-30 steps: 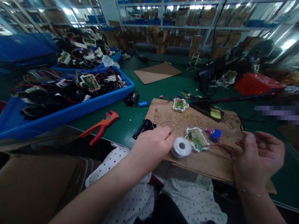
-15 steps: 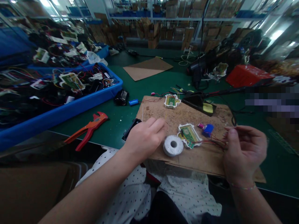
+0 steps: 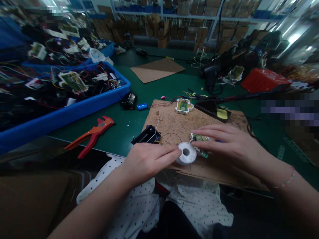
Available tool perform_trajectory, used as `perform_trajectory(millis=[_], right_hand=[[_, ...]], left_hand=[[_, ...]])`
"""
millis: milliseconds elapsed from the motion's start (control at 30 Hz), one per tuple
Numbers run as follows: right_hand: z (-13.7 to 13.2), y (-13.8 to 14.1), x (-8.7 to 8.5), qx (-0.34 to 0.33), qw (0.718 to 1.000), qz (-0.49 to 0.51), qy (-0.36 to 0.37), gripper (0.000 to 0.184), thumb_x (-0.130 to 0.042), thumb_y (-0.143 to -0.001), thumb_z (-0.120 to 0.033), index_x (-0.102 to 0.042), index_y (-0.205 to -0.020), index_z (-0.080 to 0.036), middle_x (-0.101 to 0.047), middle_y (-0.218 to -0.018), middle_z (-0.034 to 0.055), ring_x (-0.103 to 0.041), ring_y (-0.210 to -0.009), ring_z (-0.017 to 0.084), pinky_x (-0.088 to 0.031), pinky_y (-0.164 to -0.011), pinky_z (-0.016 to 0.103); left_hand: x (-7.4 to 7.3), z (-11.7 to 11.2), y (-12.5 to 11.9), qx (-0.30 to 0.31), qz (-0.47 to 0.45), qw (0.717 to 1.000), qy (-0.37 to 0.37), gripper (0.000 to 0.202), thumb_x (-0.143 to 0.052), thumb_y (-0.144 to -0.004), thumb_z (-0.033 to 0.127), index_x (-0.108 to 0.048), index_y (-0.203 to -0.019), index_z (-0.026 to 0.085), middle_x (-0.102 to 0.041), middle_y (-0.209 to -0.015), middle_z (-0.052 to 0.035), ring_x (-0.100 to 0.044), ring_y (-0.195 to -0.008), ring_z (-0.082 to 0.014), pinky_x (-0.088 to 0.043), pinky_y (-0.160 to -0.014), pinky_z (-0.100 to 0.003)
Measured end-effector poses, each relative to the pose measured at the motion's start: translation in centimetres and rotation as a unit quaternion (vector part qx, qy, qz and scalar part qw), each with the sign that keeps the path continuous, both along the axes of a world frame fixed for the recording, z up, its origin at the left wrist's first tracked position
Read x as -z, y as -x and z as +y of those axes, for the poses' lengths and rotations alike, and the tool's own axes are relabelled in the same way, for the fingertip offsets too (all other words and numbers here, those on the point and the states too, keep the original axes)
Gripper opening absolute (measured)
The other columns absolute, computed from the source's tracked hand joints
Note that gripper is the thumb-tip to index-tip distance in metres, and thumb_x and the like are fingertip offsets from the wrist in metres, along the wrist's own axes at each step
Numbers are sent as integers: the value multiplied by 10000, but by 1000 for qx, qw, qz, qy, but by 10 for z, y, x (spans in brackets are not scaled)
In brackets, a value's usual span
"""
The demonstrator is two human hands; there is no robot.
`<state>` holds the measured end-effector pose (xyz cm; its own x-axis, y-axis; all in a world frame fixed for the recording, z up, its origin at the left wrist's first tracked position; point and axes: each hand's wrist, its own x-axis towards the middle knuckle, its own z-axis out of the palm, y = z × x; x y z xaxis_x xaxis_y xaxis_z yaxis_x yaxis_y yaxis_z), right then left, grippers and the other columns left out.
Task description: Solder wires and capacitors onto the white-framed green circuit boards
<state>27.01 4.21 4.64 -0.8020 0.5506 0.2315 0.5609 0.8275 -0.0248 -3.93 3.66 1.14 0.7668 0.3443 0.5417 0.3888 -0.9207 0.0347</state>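
My left hand reaches in from the left, its fingers stretched out and the tips against the left side of a white spool of solder wire. The spool lies with its round hole facing up. My right hand spreads over a green circuit board in a white frame, just behind the spool. Its fingers are extended, and they cover most of that board. Left of the spool, partly behind my left hand, is a black plastic housing with thin wires.
A brown work board bears another framed circuit board and a black stand with a yellow sponge. Orange-handled cutters, a blue battery and a blue bin of parts are leftward. A red box stands at right.
My right hand has moved left from the wires to above the circuit board. My left hand has lowered and stretched its fingers to the spool. The black housing shows more and sits further right.
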Motion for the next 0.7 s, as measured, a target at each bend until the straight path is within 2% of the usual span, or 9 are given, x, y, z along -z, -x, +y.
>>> perform_trajectory(millis=[100, 200, 300, 433, 500, 567, 633, 700], right_hand=[[10, 5, -3, -6, 999, 2, 40, 341, -531, -961, -163, -680, -1215, -333, -643, -1372, 10, -625, -1208, 232, -522, -973, 424], [18, 9, 1, -11, 992, 52, 113, 220, -601, -941, -242, -711, -1125, -291, -686, -1268, 31, -647, -1133, 204, -525, -945, 382], [23, 15, 8, 0, 972, 132, 193, 163, -655, -910, -288, -715, -1057, -254, -728, -1122, 35, -663, -1067, 184, -515, -944, 354], [25, 25, 15, 92, 927, 210, 297, 122, -705, -865, -345, -728, -932, -245, -739, -993, 18, -681, -939, 170, -520, -881, 336], [25, 30, 18, 133, 899, 227, 351, 139, -720, -848, -370, -730, -908, -246, -737, -971, 12, -680, -903, 166, -521, -847, 329], [23, 34, 20, 157, 871, 243, 397, 152, -730, -834, -381, -728, -897, -243, -734, -952, 10, -680, -880, 167, -521, -813, 325], [20, 38, 22, 170, 851, 258, 425, 155, -738, -822, -381, -724, -877, -236, -730, -930, 12, -677, -857, 168, -518, -779, 321], [17, 41, 23, 178, 842, 269, 433, 150, -749, -810, -369, -716, -849, -229, -723, -915, 13, -672, -846, 169, -512, -770, 322]], left_hand=[[7, 1, -2, -14, -32, 997, 67, 239, -521, -1009, 167, -625, -1225, 170, -769, -1100, -43, -736, -908, -156, -573, -739, -264], [10, 0, -8, -58, -72, 982, 165, 183, -588, -994, 271, -669, -1146, 213, -775, -1003, -8, -726, -839, -139, -558, -749, -255], [8, -1, -16, -96, -132, 947, 276, 155, -648, -960, 302, -694, -1085, 222, -773, -950, 24, -707, -764, -105, -531, -698, -215], [3, -3, -21, -115, -188, 895, 389, 65, -686, -932, 268, -730, -938, 220, -752, -853, 53, -677, -708, -75, -505, -669, -186], [1, -3, -20, -111, -205, 867, 440, 75, -685, -932, 268, -747, -928, 228, -747, -820, 59, -664, -670, -65, -500, -649, -180], [-1, -2, -19, -110, -214, 851, 467, 80, -695, -925, 272, -766, -937, 236, -750, -827, 52, -666, -685, -68, -501, -659, -185], [-3, 0, -18, -110, -212, 854, 462, 74, -717, -907, 263, -783, -933, 243, -751, -859, 37, -675, -766, -84, -501, -712, -197], [-4, 2, -16, -105, -202, 862, 453, 83, -719, -904, 257, -794, -942, 254, -745, -886, 27, -672, -830, -98, -496, -756, -212]])
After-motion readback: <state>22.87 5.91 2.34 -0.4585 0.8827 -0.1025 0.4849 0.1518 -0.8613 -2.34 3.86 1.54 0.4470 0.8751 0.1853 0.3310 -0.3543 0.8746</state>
